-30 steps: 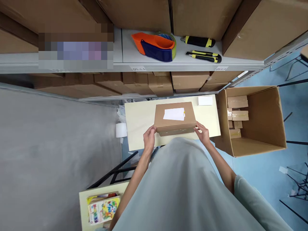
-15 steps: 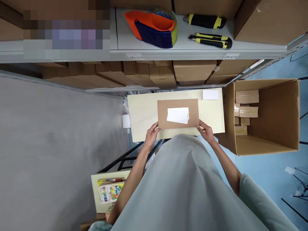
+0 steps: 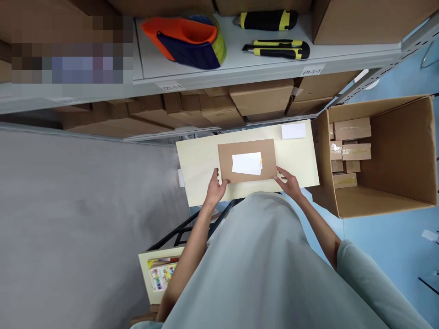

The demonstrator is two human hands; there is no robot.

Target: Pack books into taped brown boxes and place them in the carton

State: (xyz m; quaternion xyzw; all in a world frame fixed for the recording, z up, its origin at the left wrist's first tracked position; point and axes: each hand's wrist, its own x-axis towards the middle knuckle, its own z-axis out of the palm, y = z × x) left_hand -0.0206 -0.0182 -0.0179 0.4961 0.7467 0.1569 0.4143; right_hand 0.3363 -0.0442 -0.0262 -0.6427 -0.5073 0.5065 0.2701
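A flat brown cardboard piece (image 3: 226, 160) lies on the cream tabletop (image 3: 199, 160) in front of me. Several overlapping white paper slips (image 3: 246, 163) rest on its middle. At its lower left corner is my left hand (image 3: 216, 188), fingers spread, the thumb touching or very close to the corner. My right hand (image 3: 289, 183) is by the lower right corner with thumb and fingers apart, nothing held between them. A small stack of white paper (image 3: 293, 131) sits at the table's far right corner.
To the right stands a large open carton (image 3: 394, 201) holding several small taped boxes (image 3: 356, 151). Across the back, a grey shelf (image 3: 233, 68) bears an orange and blue tape dispenser (image 3: 187, 41), utility knives (image 3: 269, 20) and cartons. A lower stand (image 3: 146, 274) with colourful packs is at lower left.
Both hands have loosened from the cardboard's side edges, and their fingers have spread away from it. The whole view has tilted and shifted slightly; the slips still lie on the cardboard.
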